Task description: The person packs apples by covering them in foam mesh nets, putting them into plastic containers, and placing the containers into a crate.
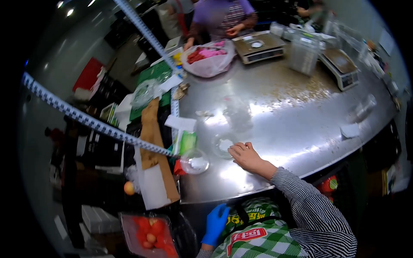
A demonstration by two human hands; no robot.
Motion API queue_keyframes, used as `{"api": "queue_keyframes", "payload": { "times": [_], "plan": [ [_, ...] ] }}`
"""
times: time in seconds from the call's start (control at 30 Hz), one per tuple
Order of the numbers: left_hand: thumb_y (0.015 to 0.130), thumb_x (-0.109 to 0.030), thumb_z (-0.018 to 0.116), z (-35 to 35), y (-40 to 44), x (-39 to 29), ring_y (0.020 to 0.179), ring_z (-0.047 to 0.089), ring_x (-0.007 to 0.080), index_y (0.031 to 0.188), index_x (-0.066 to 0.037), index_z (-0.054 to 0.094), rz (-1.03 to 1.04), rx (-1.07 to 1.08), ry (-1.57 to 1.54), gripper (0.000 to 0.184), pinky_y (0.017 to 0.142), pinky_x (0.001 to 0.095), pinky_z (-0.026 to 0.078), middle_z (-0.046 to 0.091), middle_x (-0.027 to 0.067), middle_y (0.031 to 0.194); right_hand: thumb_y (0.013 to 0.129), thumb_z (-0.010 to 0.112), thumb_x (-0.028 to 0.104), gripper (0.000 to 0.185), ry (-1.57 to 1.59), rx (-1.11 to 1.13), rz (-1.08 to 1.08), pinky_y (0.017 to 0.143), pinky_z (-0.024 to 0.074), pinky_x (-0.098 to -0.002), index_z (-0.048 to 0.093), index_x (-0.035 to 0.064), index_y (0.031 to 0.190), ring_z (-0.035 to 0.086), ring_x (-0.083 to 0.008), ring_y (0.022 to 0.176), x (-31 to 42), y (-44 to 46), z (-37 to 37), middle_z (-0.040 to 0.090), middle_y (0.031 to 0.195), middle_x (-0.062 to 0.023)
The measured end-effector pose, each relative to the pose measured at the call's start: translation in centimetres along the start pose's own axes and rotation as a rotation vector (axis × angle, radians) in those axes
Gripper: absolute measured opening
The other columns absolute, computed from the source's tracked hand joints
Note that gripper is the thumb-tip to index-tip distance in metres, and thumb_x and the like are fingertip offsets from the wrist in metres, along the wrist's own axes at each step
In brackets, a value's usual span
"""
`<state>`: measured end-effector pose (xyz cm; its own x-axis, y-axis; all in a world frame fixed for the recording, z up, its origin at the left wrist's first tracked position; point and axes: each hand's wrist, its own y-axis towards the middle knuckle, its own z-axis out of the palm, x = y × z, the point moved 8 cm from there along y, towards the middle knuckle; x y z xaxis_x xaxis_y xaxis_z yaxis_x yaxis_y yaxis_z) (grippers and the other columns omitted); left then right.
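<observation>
My right hand (pixel 248 158) is bare and reaches over the steel table, its fingers bent at the rim of a round clear plastic container (pixel 218 144). A white patch shows inside that container. To its left, near the table edge, stands a second clear round container (pixel 195 165), also with a white patch in it. My left hand (pixel 216 224), in a blue glove, hangs below the table edge in front of my green checked apron (pixel 262 241). Its fingers are slightly apart, and I see nothing in them.
Across the steel table (pixel 275 129) a person in purple stands by a bag of pink and red items (pixel 207 58). Scales (pixel 259 46) and stacked clear containers (pixel 304 53) stand at the back right. A measuring-tape-patterned bar (pixel 99 122) crosses the left. A tray of red fruit (pixel 150 236) sits lower left.
</observation>
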<state>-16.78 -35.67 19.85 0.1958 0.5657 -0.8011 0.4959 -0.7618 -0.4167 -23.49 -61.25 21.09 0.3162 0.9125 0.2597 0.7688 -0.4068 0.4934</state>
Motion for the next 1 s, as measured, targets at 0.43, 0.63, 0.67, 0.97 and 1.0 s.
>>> {"api": "queue_keyframes", "payload": {
  "times": [0.43,0.63,0.67,0.97,1.0],
  "plan": [
    [0.092,-0.01,0.061,-7.0,-6.5,8.4,0.09,0.061,0.011,0.112,0.002,0.063,-0.155,-0.363,-0.183,0.024,0.08,0.025,0.048,0.068,0.008,0.099,0.073,0.075,0.029,0.019,0.127,0.192,0.024,0.085,0.0317,-0.0446,0.066,0.0126,0.073,0.054,-0.0173,0.087,-1.4,4.7,5.7,0.06,0.072,0.0015],
    [0.093,-0.021,0.06,-10.4,-6.7,10.0,0.099,0.064,0.0247,0.113,0.002,0.063,-0.188,-0.373,-0.147,0.031,0.089,0.0353,0.049,0.067,0.0172,0.107,0.072,0.076,0.034,0.059,0.09,0.093,0.009,0.091,0.0316,-0.0492,0.055,0.0072,0.119,0.053,-0.0256,0.106,4.4,6.0,2.7,0.057,0.116,-0.0094],
    [0.093,-0.021,0.061,-11.0,-6.6,11.0,0.098,0.065,0.024,0.114,0.001,0.063,-0.207,-0.369,-0.113,0.031,0.088,0.0344,0.049,0.068,0.0163,0.107,0.078,0.072,0.03,0.051,0.139,0.137,-0.106,0.089,0.0335,-0.0479,0.054,0.007,0.119,0.053,-0.0251,0.107,7.1,6.4,3.4,0.057,0.114,-0.0094],
    [0.093,-0.013,0.059,-18.2,-7.2,14.0,0.095,0.063,0.0171,0.11,0.003,0.064,-0.046,-0.436,-0.249,0.024,0.086,0.0302,0.049,0.068,0.0133,0.102,0.065,0.071,0.014,0.014,0.127,0.186,-0.261,0.079,0.0395,-0.041,0.066,0.0116,0.078,0.056,-0.0249,0.082,12.3,7.5,10.6,0.06,0.072,-0.003],
    [0.093,-0.01,0.058,-19.0,-7.7,14.0,0.095,0.062,0.013,0.109,0.003,0.064,-0.046,-0.465,-0.271,0.022,0.086,0.0278,0.048,0.068,0.0109,0.102,0.064,0.071,0.014,0.013,0.14,0.175,-0.21,0.078,0.0398,-0.0411,0.066,0.0121,0.076,0.056,-0.0254,0.081,11.7,7.4,10.9,0.06,0.07,-0.0041]
  ]
}}
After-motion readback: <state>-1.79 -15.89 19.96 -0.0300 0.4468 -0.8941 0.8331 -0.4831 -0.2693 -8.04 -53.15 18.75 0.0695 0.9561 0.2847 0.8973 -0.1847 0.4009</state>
